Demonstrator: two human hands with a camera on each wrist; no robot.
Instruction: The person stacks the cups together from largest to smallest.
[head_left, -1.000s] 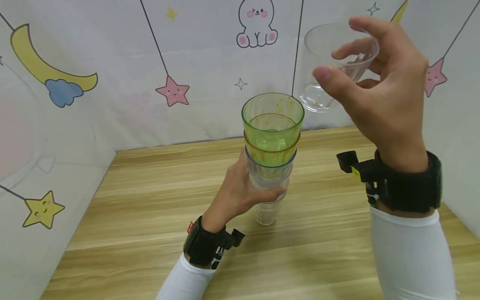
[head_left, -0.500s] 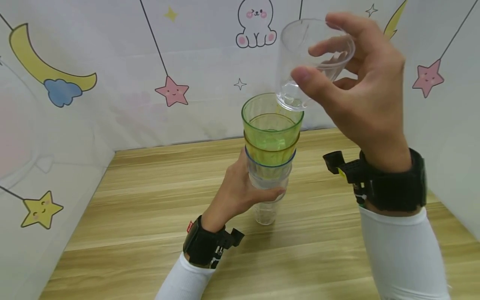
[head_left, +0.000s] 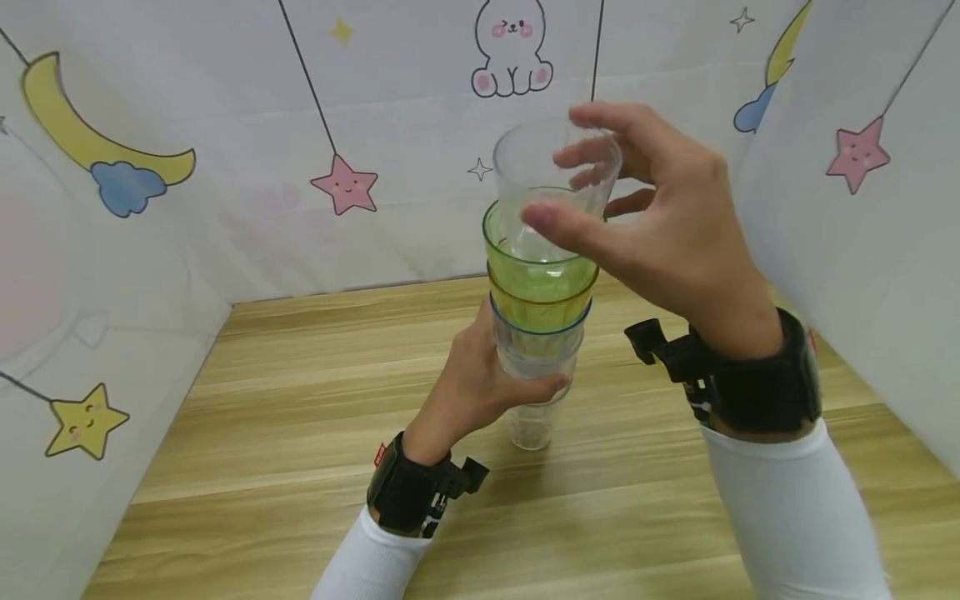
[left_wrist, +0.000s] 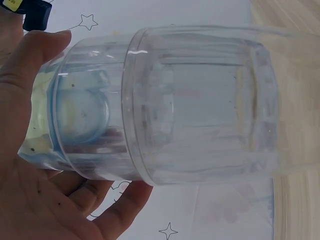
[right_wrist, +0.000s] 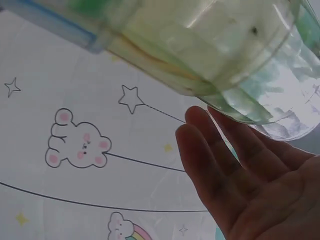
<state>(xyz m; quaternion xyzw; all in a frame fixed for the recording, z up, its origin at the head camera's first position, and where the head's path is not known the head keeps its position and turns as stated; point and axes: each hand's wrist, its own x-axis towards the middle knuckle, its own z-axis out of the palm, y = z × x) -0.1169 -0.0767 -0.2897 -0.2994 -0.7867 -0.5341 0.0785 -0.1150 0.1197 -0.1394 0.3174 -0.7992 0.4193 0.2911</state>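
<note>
A tall stack of nested plastic cups stands upright, with a green cup on top. Below it come a yellow cup, a blue-rimmed cup and clear cups. My left hand grips the stack around its clear lower part, thumb across the front. With thumb and fingers near the rim, my right hand holds another clear cup, its base down inside the green cup's mouth. In the left wrist view, clear cups fill the middle, and fingers curl behind them.
The stack stands on a wood-grain table. Behind it rises a white backdrop printed with stars, moons and a bear. Similar panels flank both sides. Each wrist wears a black strap with a small camera.
My right hand has moved left and then down with the clear cup, from beside the stack into the green cup's mouth. My left hand and the stack have stayed in place.
</note>
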